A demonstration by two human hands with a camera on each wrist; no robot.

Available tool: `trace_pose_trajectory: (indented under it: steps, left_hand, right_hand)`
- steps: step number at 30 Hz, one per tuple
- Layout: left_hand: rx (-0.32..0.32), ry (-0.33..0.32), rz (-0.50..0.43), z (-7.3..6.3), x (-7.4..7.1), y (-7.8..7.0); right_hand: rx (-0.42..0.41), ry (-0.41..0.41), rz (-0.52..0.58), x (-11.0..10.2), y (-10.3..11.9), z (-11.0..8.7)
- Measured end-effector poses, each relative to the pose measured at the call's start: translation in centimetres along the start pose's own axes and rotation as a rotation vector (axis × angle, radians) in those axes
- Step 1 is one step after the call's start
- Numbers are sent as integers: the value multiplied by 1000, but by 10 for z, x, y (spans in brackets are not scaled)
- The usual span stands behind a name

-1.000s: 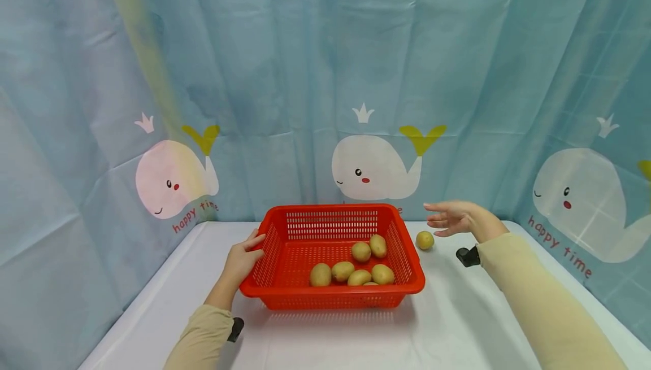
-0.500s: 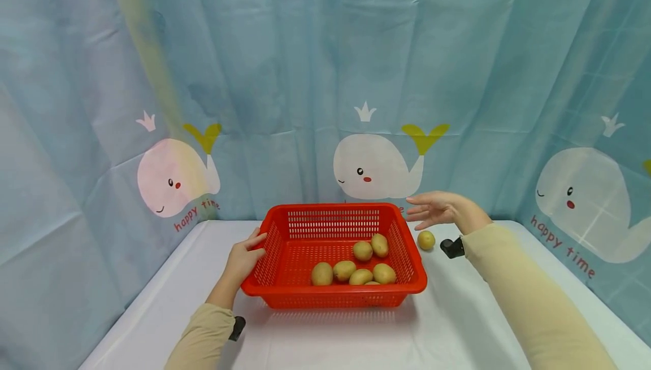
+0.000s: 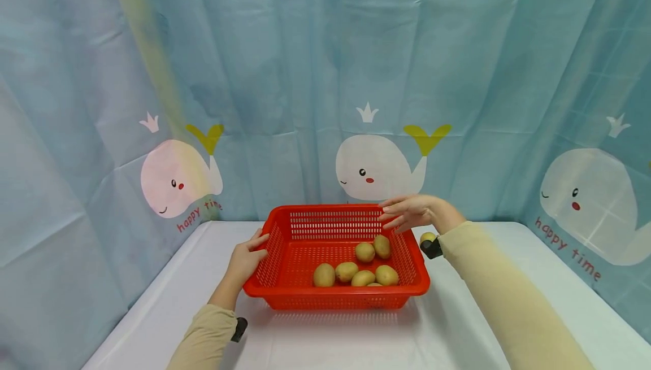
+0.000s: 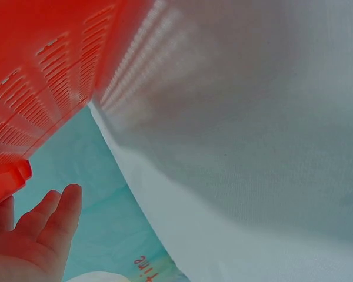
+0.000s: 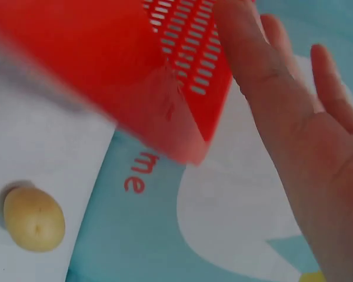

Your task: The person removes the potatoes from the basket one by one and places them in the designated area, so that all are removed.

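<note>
A red plastic basket (image 3: 335,290) with slotted walls holds several potatoes (image 3: 364,252). My left hand (image 3: 243,262) rests at the left rim with its fingers fairly straight; in the left wrist view some fingers (image 4: 63,214) stretch out beside the rim corner. Over the basket's back right corner, my right hand (image 3: 409,212) is held in the air, fingers spread and holding nothing. One loose potato (image 5: 34,219) lies on the table to the right of the basket, partly hidden by the right wrist in the head view.
The basket stands on a white-covered table (image 3: 325,342). Behind and at both sides hangs a blue curtain (image 3: 285,87) printed with white whales. A black wrist strap piece (image 3: 432,248) shows at the right sleeve.
My right hand has moved left, from above the loose potato to over the basket's back right corner. The left hand stays at the left rim.
</note>
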State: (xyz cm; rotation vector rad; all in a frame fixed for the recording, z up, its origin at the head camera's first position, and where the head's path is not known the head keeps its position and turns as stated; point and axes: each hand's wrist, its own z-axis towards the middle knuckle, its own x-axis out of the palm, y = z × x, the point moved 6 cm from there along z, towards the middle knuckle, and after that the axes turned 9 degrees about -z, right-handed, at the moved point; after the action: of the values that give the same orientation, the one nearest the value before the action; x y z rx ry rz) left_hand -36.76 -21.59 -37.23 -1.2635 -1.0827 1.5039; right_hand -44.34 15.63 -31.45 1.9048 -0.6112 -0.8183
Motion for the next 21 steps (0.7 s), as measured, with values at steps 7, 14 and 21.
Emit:
trace_pose_trajectory:
  steps: [7, 14, 21]
  left_hand:
    - [1, -3, -1, 1, -1, 0]
    - [-1, 0, -12, 0, 0, 0]
    - [-10, 0, -13, 0, 1, 0]
  right_hand:
    - [16, 66, -94, 19, 5, 23]
    - [56, 119, -146, 36, 15, 39]
    - [39, 152, -299, 47, 19, 54]
